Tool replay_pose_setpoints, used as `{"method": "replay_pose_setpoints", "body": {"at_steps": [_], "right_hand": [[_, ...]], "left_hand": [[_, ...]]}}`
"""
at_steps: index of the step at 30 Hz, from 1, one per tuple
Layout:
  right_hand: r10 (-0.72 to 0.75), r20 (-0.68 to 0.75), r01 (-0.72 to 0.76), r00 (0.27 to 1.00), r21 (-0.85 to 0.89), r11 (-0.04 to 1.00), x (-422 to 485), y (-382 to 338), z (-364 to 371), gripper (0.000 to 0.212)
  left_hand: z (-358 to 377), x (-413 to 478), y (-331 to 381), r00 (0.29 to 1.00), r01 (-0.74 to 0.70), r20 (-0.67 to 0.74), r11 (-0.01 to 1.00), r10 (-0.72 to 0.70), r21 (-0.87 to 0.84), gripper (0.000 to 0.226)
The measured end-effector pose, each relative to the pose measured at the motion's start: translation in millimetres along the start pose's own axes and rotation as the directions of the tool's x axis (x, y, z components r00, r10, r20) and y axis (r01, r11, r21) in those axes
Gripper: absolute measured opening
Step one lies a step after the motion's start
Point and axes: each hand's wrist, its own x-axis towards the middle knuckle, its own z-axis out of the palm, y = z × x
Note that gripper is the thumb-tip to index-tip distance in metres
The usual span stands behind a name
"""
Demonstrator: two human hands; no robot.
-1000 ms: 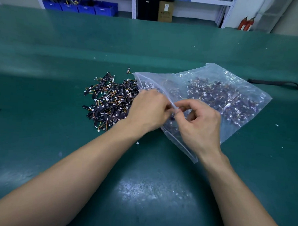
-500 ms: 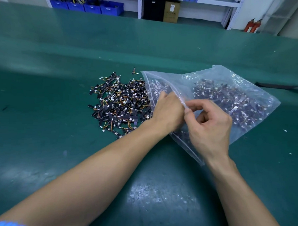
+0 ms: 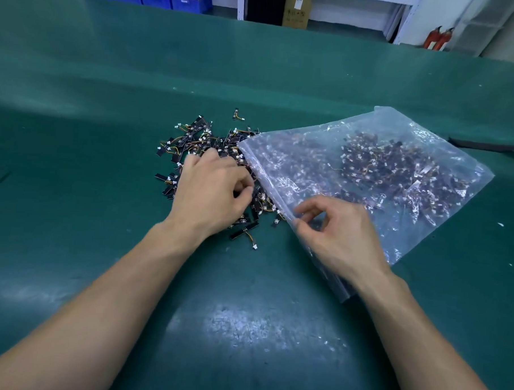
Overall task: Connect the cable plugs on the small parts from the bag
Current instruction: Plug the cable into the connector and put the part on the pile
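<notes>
right hand (image 3: 339, 236) fingers pinch bag (image 3: 304, 155) mouth edge — left hand (image 3: 212, 190) fingers curled on parts pile (image 3: 193, 140) left of bag, grip unclear

Both forearms bare, extended forward; hands side by side, apart.
Left hand (image 3: 212, 190) palm down, fingers curled, grip contents not discernible. Right hand (image 3: 339, 233) palm down, thumb and forefinger pinching edge of bag (image 3: 369, 158), remaining fingers loosely bent.

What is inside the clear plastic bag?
Many small dark parts with wired white plugs lie in the clear plastic bag. The right hand covers its near edge; anything beneath is hidden.
</notes>
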Motion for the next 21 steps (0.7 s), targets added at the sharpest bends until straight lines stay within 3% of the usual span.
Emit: {"method": "replay_pose_setpoints", "body": {"at_steps": [11, 21], "right_hand": [[0.049, -0.006, -0.049, 0.999, 0.035, 0.998, -0.1, -1.3, -1.0, 0.002], [0.026, -0.027, -0.023, 0.999, 0.099, 0.995, -1.7, -1.6, -0.6, 0.004]], "left_hand": [[8.7, 1.7, 5.0, 0.996, -0.069, 0.048, 0.997, 0.070, -0.023, 0.022], [6.6, -3.1, 2.7, 0.995, -0.094, 0.016, 0.995, 0.095, -0.044, 0.007]]}}
